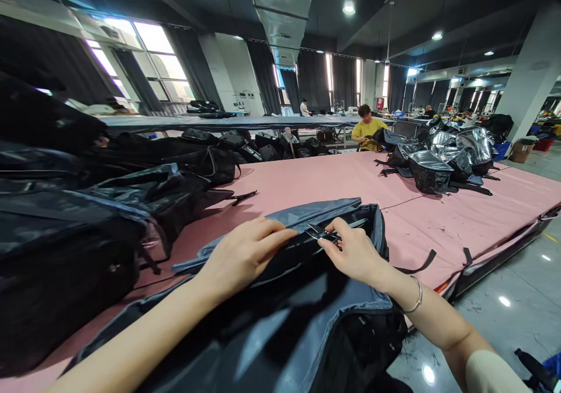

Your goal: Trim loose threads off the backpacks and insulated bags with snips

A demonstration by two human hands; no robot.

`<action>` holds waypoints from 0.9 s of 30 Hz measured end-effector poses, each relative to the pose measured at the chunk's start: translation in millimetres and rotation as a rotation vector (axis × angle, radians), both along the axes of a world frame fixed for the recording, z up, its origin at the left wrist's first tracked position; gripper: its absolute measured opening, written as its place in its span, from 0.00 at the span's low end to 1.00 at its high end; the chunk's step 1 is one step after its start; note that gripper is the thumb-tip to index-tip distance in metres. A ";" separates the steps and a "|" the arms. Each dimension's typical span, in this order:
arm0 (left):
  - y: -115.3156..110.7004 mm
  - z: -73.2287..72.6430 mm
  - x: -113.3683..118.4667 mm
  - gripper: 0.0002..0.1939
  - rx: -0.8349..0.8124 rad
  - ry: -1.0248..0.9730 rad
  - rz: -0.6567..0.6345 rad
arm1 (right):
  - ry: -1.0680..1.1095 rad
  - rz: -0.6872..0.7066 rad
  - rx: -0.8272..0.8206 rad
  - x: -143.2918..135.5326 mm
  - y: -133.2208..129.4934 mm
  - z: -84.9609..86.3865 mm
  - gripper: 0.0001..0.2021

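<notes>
A black bag (280, 352) is lying open on the pink-covered table (302, 179), directly in front of the person, its mouth spreading wide and exposing a smooth blue-grey lining. Its far wall is standing up, with a loose flap of the lining material (315, 209) folding outward along the rim. At the far right of the table, a pile of further bags (432, 168) is showing crinkled, reflective silver surfaces. To the left, dark bags (65, 270) are crowding together, some of them gaping and showing bluish lining.

The left hand (245, 247) is reaching over the opening, palm down, fingers drawn together and gripping the bag at its far rim. The right hand (355, 252) is coming in from the right, bent at the wrist, its thumb and fingers closing round small metal snips (322, 233) – the pointed blades are facing left, near the left fingertips. Whether the blades are touching the fabric cannot be told.

A thin, rigid silver bracelet (419, 296) is circling the right wrist. A flat black strap (421, 264) is curving across the matt pink cover – beside the bag. Beyond the table, a co-worker in a yellow top (367, 128) is handling dark material.
</notes>
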State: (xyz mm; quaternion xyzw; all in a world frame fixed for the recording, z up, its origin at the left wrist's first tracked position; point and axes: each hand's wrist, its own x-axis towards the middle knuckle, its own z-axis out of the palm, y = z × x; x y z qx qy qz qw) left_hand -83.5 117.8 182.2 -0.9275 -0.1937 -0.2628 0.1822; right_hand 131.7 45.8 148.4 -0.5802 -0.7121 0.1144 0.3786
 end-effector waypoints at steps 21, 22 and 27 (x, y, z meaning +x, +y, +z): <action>5.0 1.2 -6.5 0.14 -0.155 -0.087 0.244 | 0.031 -0.052 -0.001 17.7 -7.7 9.9 0.08; 8.4 4.4 -6.7 0.15 -0.255 -0.112 0.297 | 0.090 -0.008 -0.002 19.5 -8.1 10.7 0.08; 34.5 24.0 -3.9 0.17 -0.648 -0.121 0.403 | 0.225 0.361 -0.157 35.1 -26.7 19.1 0.15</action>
